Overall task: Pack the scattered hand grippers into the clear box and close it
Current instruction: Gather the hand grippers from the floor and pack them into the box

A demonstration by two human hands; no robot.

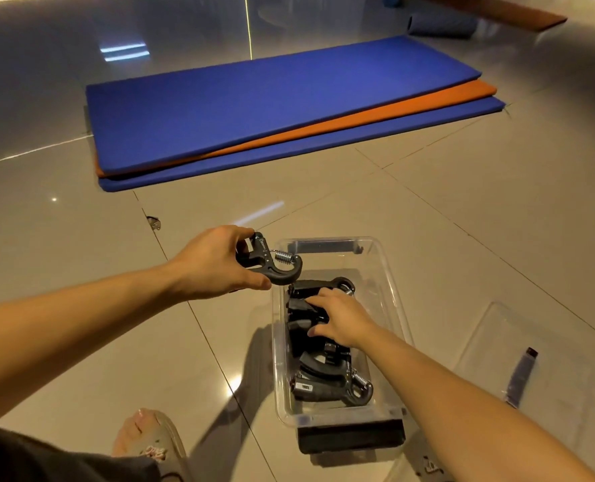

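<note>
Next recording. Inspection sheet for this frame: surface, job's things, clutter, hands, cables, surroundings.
Surface: glossy tiled floor, bearing everything.
Job's things: clear box open, several black hand grippers packed inside; one loose hand gripper held over the box's far left corner; lid off, lying on the floor right of the box.
Clutter: nothing seen.
Hands: left hand grips the loose hand gripper; right hand reaches into the box, fingers resting on the packed ones.
Cables: nothing seen.
Surroundings: stacked blue and orange mats beyond the box; a sandalled foot at the near edge.
</note>
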